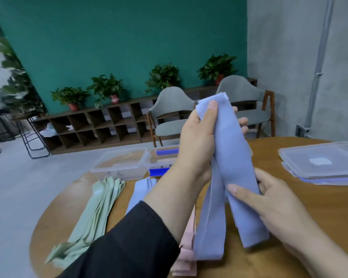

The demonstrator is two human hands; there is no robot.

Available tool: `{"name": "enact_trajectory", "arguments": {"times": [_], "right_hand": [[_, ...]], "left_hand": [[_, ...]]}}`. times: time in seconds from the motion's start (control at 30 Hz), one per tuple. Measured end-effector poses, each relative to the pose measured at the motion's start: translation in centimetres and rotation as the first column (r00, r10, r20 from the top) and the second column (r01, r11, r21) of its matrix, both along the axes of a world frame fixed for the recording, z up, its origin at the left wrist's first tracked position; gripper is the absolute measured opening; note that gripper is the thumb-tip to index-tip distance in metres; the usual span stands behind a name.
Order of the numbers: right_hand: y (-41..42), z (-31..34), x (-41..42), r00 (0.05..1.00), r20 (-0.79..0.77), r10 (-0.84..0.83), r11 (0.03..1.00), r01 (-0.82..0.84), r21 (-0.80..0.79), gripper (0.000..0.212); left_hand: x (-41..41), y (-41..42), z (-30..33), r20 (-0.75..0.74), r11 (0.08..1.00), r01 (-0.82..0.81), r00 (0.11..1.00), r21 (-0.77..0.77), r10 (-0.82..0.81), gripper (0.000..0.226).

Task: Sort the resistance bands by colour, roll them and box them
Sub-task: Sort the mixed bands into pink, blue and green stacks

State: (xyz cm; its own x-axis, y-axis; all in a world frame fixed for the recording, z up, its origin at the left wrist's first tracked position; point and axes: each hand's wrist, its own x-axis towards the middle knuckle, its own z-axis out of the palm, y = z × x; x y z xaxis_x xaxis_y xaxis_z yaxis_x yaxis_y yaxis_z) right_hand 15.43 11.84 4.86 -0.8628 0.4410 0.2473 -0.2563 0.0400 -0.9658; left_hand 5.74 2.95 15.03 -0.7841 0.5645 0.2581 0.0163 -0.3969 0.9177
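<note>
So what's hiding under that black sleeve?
Pink bands poke out beneath the black sleeve, stacked on the wooden table. How far they run under it is covered.

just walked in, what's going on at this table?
A person is sorting resistance bands by colour. Both hands hold up a bunch of lilac bands: the left hand grips the top, the right hand pinches it lower down. On the round wooden table lie a green pile, another lilac pile and a pink pile. Two clear boxes sit open at the far edge, lids stacked to the right. No band looks rolled yet.
</note>
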Motion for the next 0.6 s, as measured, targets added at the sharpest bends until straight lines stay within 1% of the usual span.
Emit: {"name": "enact_trajectory", "arguments": {"times": [0.07, 0.13, 0.23, 0.33, 0.4, 0.5, 0.6], "right_hand": [[-1.8, 1.0, -0.8, 0.993, 0.006, 0.118, 0.991, -0.117, -0.072, 0.028], [-4.0, 1.6, -2.2, 0.984, 0.006, 0.176, 0.976, -0.173, -0.132, 0.034], [-7.8, 1.8, -4.7, 0.977, -0.001, 0.212, 0.959, -0.209, -0.193, 0.030], [-11.5, 1.5, -7.1, 0.964, 0.040, 0.264, 0.934, -0.245, -0.259, 0.023], [-13.4, 1.2, -8.5, 0.954, 0.069, 0.291, 0.922, -0.261, -0.287, 0.023], [-15.3, 1.1, -10.4, 0.941, 0.109, 0.319, 0.918, -0.278, -0.282, 0.023], [-16.1, 0.8, -12.4, 0.924, 0.169, 0.343, 0.912, -0.285, -0.295, 0.022]], "left_hand": [[-1.3, -2.2, 0.9, 0.027, 1.000, 0.016, 1.000, -0.016, -0.015, 0.034], [-2.7, -4.7, 1.8, 0.051, 0.999, 0.028, 0.998, -0.045, -0.026, 0.030], [-5.0, -8.6, 2.6, 0.087, 0.996, 0.005, 0.996, -0.092, 0.003, 0.028], [-7.7, -11.9, 2.2, 0.080, 0.989, -0.074, 0.993, -0.127, 0.085, 0.028], [-9.7, -13.8, 1.4, 0.106, 0.985, -0.102, 0.987, -0.137, 0.117, 0.031], [-13.0, -15.7, 0.1, 0.234, 0.986, -0.074, 0.966, -0.151, 0.108, 0.035], [-16.8, -16.5, -2.2, 0.365, 0.988, -0.044, 0.926, -0.149, 0.096, 0.038]]}}
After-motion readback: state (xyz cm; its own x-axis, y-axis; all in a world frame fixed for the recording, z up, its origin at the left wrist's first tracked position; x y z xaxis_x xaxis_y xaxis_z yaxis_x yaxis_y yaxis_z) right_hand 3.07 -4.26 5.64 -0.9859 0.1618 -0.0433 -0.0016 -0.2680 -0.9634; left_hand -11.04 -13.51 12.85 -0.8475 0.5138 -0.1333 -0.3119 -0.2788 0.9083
